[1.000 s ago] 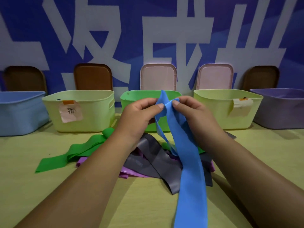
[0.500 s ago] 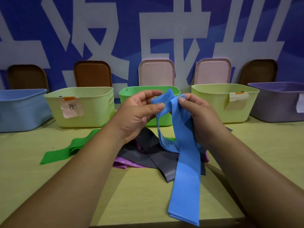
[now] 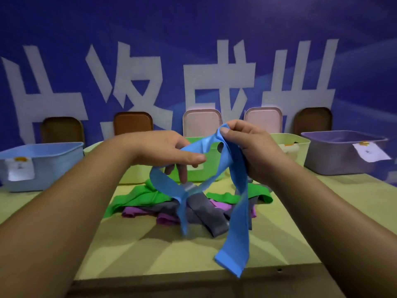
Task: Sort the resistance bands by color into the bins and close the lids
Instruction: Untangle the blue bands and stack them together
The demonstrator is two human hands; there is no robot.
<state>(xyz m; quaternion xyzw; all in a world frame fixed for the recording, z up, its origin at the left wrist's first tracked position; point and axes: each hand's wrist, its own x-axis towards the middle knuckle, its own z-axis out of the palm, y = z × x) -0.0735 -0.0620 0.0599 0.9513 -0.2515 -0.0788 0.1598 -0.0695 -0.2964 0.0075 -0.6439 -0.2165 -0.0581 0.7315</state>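
Observation:
A long blue band (image 3: 238, 211) hangs folded between my hands above the table. My right hand (image 3: 247, 151) pinches its top fold between thumb and fingers. My left hand (image 3: 171, 153) holds the band's other part, thumb on top and fingers curled beneath. Its loose ends dangle over a pile of green bands (image 3: 139, 196), grey bands (image 3: 204, 214) and purple bands (image 3: 165, 218) on the table. Behind stand a blue bin (image 3: 43, 166), a green bin (image 3: 212, 173) and a purple bin (image 3: 339, 155), all open.
Two pale yellow-green bins (image 3: 298, 147) stand between the others, the left one mostly behind my arm. Brown lids (image 3: 133, 123) and pink lids (image 3: 202, 121) lean upright against the blue wall. The table's front edge (image 3: 193, 278) is close below the band's end.
The view has pulled back and tilted up. My hands have moved apart, opening the blue band into a loop, and its hanging ends now swing above the pile.

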